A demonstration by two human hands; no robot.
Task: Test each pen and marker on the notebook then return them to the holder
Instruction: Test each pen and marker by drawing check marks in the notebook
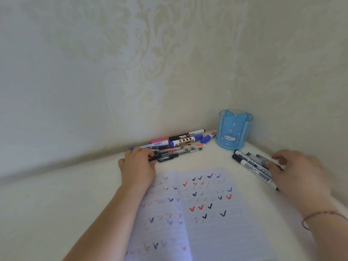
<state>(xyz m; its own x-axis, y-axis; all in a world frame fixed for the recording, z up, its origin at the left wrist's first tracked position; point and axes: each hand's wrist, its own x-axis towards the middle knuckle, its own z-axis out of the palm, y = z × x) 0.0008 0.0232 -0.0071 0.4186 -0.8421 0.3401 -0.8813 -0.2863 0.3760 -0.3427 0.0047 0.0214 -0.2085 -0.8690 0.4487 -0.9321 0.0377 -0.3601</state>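
A person's two bare hands reached over a white bench set against pale patterned walls. The left hand (138, 162) lay palm down, its fingers curled over the near end of a heap of pens and markers (177, 144), its grip closed on a few dark pens there; the rest of the heap stretched away from that grip toward the wall. The right hand (299, 172) rested on a smaller group of black-capped markers (250, 163), fingers loosely bent over them; whether its grip was closed could not be told. Between the two grips lay an open notebook (203, 213) covered with red, blue and black check marks. Beyond the right grip, in the corner, stood a blue holder (234, 129), upright.
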